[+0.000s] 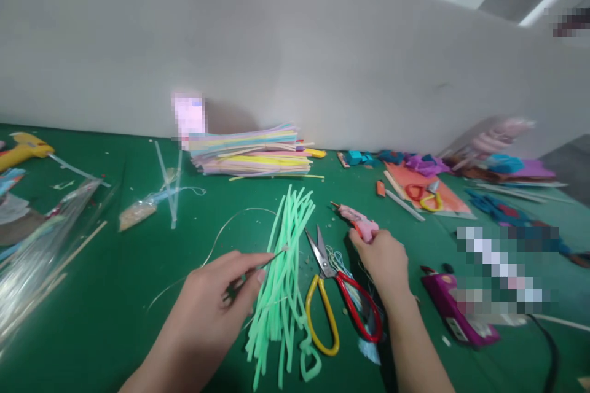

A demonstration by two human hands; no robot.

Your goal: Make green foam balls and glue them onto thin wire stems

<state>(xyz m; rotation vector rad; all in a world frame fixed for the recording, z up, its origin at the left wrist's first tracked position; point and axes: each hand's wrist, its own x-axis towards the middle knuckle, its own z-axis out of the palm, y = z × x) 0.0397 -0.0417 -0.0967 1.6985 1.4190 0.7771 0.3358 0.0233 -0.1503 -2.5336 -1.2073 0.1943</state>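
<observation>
Two grips are closed, left hand (209,298) pinching thin dark stem (279,253) over green pipe cleaners (276,295), right hand (385,261) around pink glue gun (358,219), probably for gluing, needing steady aim.

No text, brand, number or sign can be read. The purple pack (461,313) on the surface (138,295) has a pale label (458,330) at its near end, its print too small and blurred to make out. The pinkish card (188,115) by the wall (138,43) is broken into coarse squares, so any lettering on it is illegible
</observation>
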